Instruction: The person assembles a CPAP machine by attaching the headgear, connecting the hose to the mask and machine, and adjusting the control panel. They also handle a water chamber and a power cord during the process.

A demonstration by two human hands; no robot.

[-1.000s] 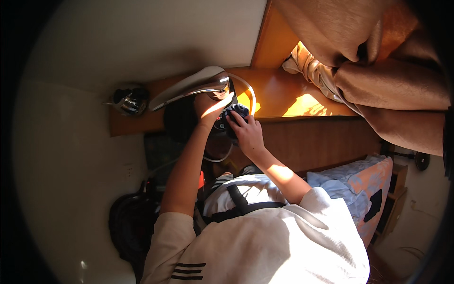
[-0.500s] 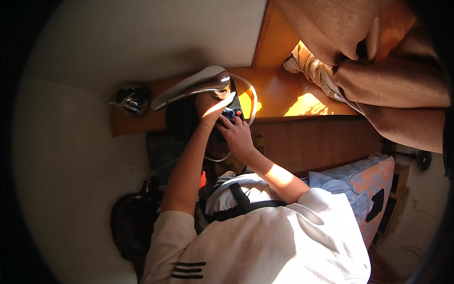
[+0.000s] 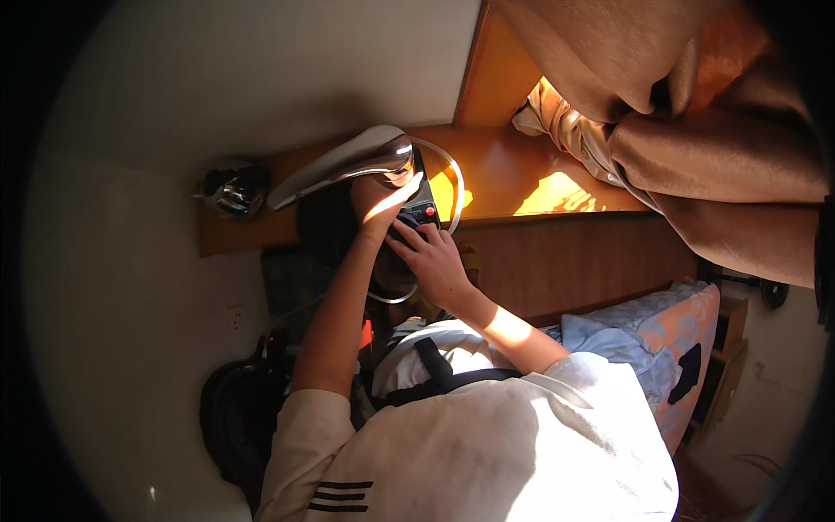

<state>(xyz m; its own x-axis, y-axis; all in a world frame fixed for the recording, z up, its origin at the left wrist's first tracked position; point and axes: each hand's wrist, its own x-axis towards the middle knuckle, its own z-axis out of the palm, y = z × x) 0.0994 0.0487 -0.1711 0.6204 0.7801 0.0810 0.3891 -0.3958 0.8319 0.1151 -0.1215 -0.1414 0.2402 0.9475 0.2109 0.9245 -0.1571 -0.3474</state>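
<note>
A black appliance stands on the wooden ledge, with a panel that carries a red button. Above it arches a long, curved part, pale on top and shiny chrome toward its right end. My left hand reaches in beneath this arch; its fingers are hidden by the chrome and glare. On the appliance's near side rests my right hand, fingers stretched and apart at the panel, just below the red button. A dark patch under those fingertips is too unclear to name. A white hose loops around the appliance's right side.
A shiny chrome kettle-like vessel stands at the ledge's left end. Brown curtains hang over the right side of the wooden ledge. A bed with patterned bedding lies at right. A wall socket is at left.
The whole view has shifted slightly. My right hand has drawn back a little from the red button, and its fingers are spread more. My left hand stays under the arched part.
</note>
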